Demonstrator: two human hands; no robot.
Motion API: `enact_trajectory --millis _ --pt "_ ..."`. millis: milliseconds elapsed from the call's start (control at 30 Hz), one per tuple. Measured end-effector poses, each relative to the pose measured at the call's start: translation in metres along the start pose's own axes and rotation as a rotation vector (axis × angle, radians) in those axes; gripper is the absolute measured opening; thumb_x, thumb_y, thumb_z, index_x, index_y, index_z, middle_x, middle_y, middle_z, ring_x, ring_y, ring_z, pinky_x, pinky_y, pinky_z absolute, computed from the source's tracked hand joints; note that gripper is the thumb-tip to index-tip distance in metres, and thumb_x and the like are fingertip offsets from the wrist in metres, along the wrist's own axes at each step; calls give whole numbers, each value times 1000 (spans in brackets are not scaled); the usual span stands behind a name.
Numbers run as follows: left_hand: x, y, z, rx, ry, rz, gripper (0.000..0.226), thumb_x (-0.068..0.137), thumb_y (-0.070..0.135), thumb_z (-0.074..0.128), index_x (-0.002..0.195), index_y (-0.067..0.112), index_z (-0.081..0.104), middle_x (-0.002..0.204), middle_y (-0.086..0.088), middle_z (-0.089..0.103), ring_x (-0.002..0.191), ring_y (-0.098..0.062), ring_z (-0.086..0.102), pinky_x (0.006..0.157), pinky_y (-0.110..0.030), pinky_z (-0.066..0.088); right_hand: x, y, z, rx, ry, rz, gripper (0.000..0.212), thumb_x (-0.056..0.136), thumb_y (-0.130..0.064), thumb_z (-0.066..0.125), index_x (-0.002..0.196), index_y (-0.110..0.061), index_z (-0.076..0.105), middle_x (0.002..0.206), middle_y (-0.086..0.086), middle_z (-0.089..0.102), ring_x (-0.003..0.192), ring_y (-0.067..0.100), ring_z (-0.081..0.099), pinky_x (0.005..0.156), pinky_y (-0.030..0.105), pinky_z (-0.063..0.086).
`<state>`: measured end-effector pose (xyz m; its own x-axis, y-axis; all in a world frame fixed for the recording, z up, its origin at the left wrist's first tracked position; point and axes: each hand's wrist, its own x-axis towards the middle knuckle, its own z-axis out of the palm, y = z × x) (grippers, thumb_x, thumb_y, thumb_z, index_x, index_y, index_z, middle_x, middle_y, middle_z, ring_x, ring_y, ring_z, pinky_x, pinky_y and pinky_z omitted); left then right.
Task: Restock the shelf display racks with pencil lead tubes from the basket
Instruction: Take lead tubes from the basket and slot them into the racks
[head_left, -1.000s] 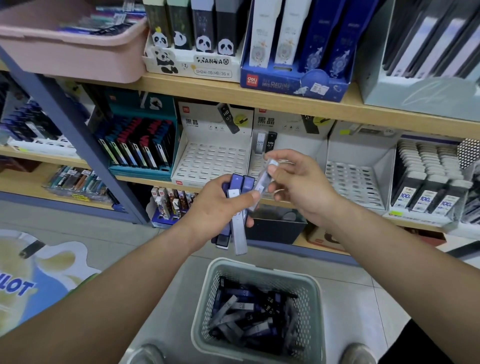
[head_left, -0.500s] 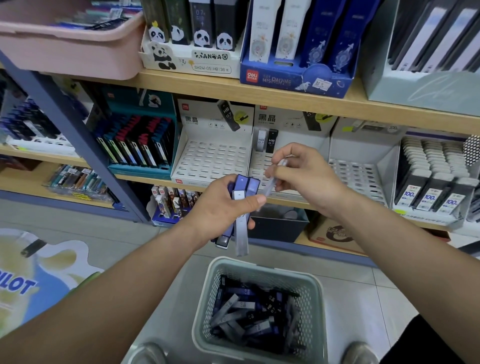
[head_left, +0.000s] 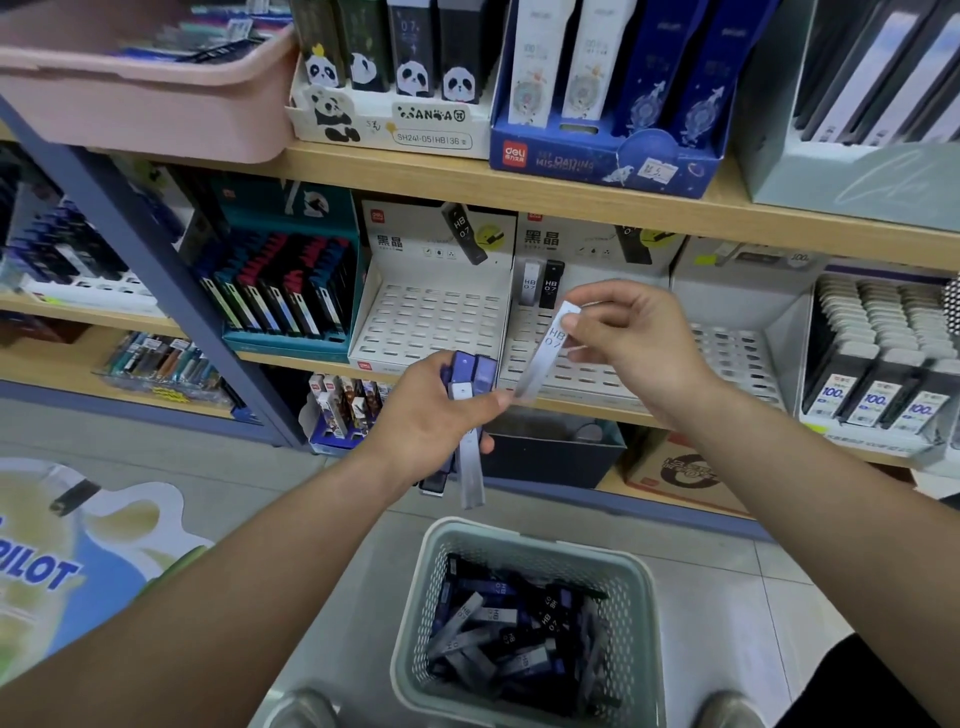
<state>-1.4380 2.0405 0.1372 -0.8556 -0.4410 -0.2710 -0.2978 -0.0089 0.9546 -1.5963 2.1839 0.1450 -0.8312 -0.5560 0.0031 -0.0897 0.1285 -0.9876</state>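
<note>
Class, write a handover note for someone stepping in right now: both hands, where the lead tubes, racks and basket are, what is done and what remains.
Left hand grips a bundle of tubes.
Right hand pinches one pale tube marked HB 0.7, in front of the middle rack.
Basket sits below the hands, with many loose tubes inside.
Done: two tubes stand at the back of the middle rack.
Left: the left rack shows no tubes. Seat the pale tube, then the bundle.

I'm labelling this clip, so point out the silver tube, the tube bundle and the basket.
silver tube (head_left: 551, 345), head view, on its printed HB 07 face.
tube bundle (head_left: 475, 370), head view, on a blue upper end.
basket (head_left: 519, 537), head view, on its far rim.
</note>
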Motion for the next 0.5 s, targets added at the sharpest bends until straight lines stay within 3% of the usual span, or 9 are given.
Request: enact_trajectory --millis 100,200,233,367,500 --pt "2 0 -8 -12 53 -28 26 90 6 71 111 -4 60 89 -14 64 59 -23 62 50 -20 52 30 11 3 -295 145 -158 16 87 -13 75 92 -27 70 83 -5 72 82 13 71 78 32 59" --pt "5 1 -11 -12 54 -36 26 91 7 70 112 -4 59 87 -13 65 54 -20 65 50 -21 52 56 14 12 -459 190 -261 13 89 -16 73 92 -27 67 85 -14 65 79 3 64 74 11 51" --pt "6 1 -11 -14 49 -34 25 91 7 70 111 -3 59 86 -12 65 52 -19 65 50 -21 52 63 15 15 -482 201 -281 12 89 -15 72 93 -25 67 85 -13 65 77 3 63 74 11 50" --pt "6 2 -14 -29 41 -29 25 91 7 71 111 -2 59 86 -12 65 51 -17 65 50 -21 51 86 28 17 -542 186 -254 14 90 -13 70 96 -25 66 89 -9 64 84 9 62 86 26 55" --pt "9 1 -19 -30 77 -25 26 91 10 72 111 -1 60 90 -17 69 52 -17 67 51 -20 51 91 35 14 -541 188 -237 12 90 -13 71 98 -22 69 90 -8 65 84 7 61 88 28 54"
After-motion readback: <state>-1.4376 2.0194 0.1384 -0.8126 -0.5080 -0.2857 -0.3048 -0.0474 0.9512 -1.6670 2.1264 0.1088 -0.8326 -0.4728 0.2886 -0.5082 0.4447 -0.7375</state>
